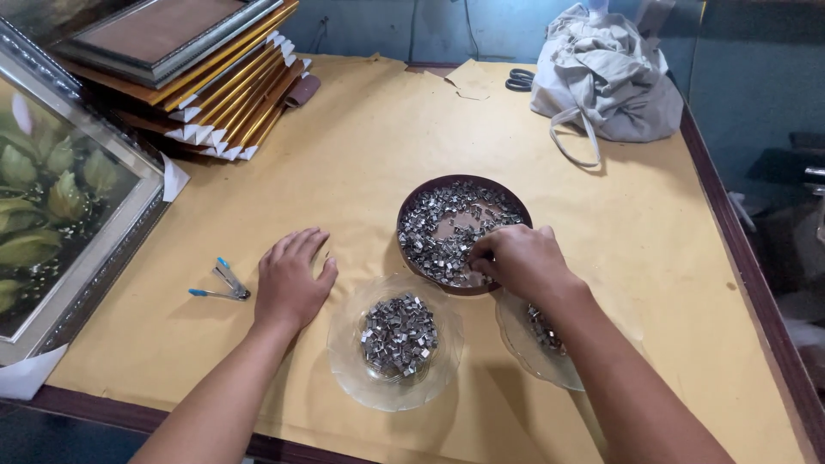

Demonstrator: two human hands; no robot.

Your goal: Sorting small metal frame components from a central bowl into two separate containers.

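From the head view, the right hand (516, 258) reaches into the dark round tray (411, 206) of small metal clips (438, 228), its grip pinched among them, though whether it holds one I cannot tell. The left hand (292, 279) lies flat and empty on the table (361, 146), beside a glass dish (348, 369). The clips look light, stiff and slippery, best pinched singly by their sides.

Left hand (290, 279) flat (palm down), right hand (516, 258) fingers pinched
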